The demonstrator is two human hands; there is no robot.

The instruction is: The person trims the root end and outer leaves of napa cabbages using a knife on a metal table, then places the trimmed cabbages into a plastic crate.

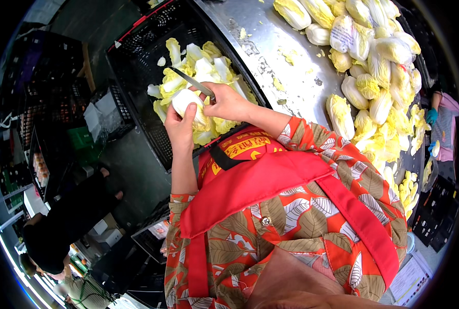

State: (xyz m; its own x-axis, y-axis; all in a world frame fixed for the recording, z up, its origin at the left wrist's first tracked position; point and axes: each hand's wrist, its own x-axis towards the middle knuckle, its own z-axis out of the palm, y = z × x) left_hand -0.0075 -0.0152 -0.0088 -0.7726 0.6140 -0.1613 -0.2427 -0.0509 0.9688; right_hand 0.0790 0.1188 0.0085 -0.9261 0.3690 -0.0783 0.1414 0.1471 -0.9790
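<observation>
A small napa cabbage [187, 103] is held over a black plastic crate [133, 81], its pale base turned up. My left hand [180, 125] grips it from the near left side, thumb across it. In my right hand [229, 103] is a knife [194, 82], its blade pointing away to the upper left. The fingertips of that hand also rest against the cabbage. Cut-off cabbage leaves [206, 69], yellow and white, lie heaped in the crate below. The knife's handle is mostly hidden in my fist.
On the right, a metal table [283, 77] bears a large pile of napa cabbages [380, 69], some in plastic. A gloved co-worker [446, 123] stands beyond it. To the left are stacked crates [51, 100] and a person in black [71, 212] on the dark floor.
</observation>
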